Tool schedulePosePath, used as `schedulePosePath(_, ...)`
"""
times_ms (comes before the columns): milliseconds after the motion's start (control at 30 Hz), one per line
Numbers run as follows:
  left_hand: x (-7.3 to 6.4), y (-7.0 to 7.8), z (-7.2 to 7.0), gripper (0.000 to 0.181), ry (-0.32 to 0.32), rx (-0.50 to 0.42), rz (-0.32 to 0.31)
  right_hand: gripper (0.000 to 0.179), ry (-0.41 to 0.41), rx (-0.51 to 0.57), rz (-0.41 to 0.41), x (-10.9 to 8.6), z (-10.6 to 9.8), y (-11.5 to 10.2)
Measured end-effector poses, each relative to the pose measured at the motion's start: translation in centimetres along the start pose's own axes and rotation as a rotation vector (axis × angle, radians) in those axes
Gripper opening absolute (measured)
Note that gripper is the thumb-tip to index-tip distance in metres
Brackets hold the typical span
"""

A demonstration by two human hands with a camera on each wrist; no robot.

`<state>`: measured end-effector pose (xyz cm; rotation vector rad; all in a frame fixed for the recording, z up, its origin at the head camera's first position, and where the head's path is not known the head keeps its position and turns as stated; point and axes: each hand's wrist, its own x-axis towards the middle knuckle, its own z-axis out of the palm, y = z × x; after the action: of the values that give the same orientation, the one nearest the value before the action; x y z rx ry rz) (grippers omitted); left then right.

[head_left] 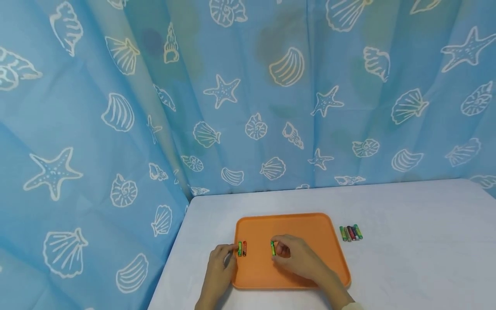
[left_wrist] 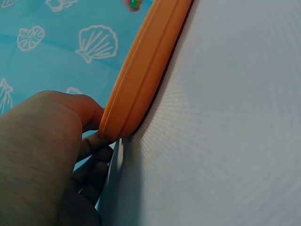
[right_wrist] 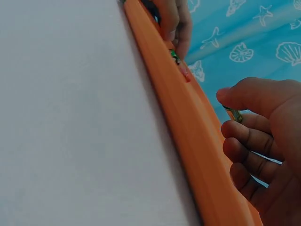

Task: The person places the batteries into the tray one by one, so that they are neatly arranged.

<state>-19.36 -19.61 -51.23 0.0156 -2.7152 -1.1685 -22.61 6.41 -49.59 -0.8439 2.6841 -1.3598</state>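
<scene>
An orange tray [head_left: 263,280] lies on a white-covered table. My left hand [head_left: 219,269] holds its left rim, thumb at the edge and other fingers curled beside it in the left wrist view. Close to these fingers, a green battery [head_left: 240,249] and a red battery [head_left: 244,249] lie side by side, lengthwise, on the tray. Over the tray's middle my right hand [head_left: 297,257] pinches another green battery [head_left: 273,248] by its ends between thumb and index finger. The right wrist view shows that battery [right_wrist: 233,114] between the fingertips, the remaining fingers loosely bent.
Right of the tray, several batteries [head_left: 351,233], green, red and dark, lie in a row on the white tablecloth [head_left: 418,241]. A blue curtain [head_left: 248,107] with white shells and starfish hangs behind the table and along its left side.
</scene>
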Motion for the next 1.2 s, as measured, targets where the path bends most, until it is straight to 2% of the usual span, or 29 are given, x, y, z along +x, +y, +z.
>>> schedulePosePath(367,-0.1,-0.1,0.1,0.026,0.004,0.007,-0.032,0.044,0.024,0.004,-0.007,0.6,1.1,0.0)
schedulePosePath(700,0.0,-0.4,0.1,0.026,0.011,0.006,0.0,0.045,-0.015,0.018,-0.005,1.7,2.9,-1.0)
schedulePosePath(900,0.0,-0.2,0.0,0.026,0.008,0.007,-0.006,0.042,0.019,-0.065,-0.017,2.4,4.0,-0.9)
schedulePosePath(1133,-0.2,-0.2,-0.2,0.026,0.031,-0.003,0.044,0.043,0.057,-0.178,-0.044,3.5,5.0,-1.0)
schedulePosePath(1200,-0.3,-0.2,-0.1,0.026,0.026,0.002,0.037,0.042,0.062,-0.192,-0.049,3.6,5.2,-0.9)
